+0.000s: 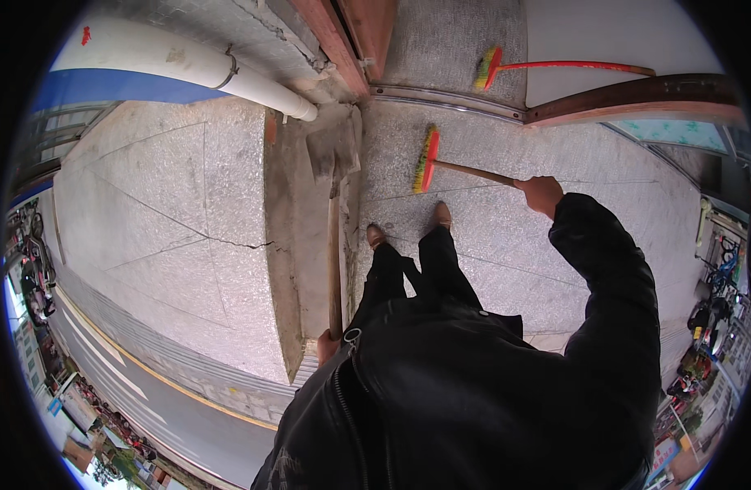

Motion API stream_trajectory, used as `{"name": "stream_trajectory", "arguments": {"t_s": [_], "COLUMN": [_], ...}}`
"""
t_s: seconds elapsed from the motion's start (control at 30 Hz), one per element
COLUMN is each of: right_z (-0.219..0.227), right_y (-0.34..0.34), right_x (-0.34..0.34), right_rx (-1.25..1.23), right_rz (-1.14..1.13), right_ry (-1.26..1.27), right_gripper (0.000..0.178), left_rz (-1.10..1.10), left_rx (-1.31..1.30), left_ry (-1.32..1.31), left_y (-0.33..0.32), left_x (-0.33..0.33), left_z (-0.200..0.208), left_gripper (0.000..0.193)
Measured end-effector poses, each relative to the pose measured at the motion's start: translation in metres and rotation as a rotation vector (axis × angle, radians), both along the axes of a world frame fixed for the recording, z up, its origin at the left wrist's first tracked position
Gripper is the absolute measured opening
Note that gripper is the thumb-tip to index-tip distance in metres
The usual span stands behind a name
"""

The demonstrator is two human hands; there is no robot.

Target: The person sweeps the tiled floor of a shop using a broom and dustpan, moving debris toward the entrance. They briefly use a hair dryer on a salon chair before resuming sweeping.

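In my right hand (540, 196), the fingers are wrapped round the wooden handle of a broom (473, 171). Its red head with yellow-green bristles is at the pavement in front of my feet. My left hand (327, 347), partly covered by my jacket, is closed on the upper end of a shovel's wooden handle (335, 261). The shovel's grey blade (333, 155) points away from me, at a narrow recess beside a concrete ledge. Beyond the doorway track lies a second broom (491, 69), with a red handle.
A raised concrete slab (179, 229) with cracks is on my left. A white pipe (171, 57) runs above its far end. Ahead is a metal door track (449, 104) beside a brown frame (637, 100). A road (139, 384) passes at lower left, and parked bikes (722, 278) stand at far right.
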State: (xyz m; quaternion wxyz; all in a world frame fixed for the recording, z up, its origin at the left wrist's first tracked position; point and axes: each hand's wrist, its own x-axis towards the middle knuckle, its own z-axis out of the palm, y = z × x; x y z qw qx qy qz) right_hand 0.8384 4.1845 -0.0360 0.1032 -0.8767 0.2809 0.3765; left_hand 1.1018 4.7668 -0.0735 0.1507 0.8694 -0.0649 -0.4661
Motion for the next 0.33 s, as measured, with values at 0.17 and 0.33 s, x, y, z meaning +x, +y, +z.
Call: {"name": "stream_trajectory", "arguments": {"t_s": [0.17,0.33], "right_z": [0.023,-0.039], "right_y": [-0.039,-0.027], "right_x": [-0.021,0.067], "right_rx": [-0.014,0.031], "right_rz": [0.001,0.004], "right_ry": [-0.142,-0.356], "right_gripper": [0.034,0.045], "left_rz": [0.031,0.093], "left_rx": [-0.014,-0.031], "left_ry": [0.000,-0.037], "left_y": [-0.036,-0.042], "left_x": [-0.038,-0.070], "left_z": [0.023,0.012], "left_gripper": [0.037,0.039]}}
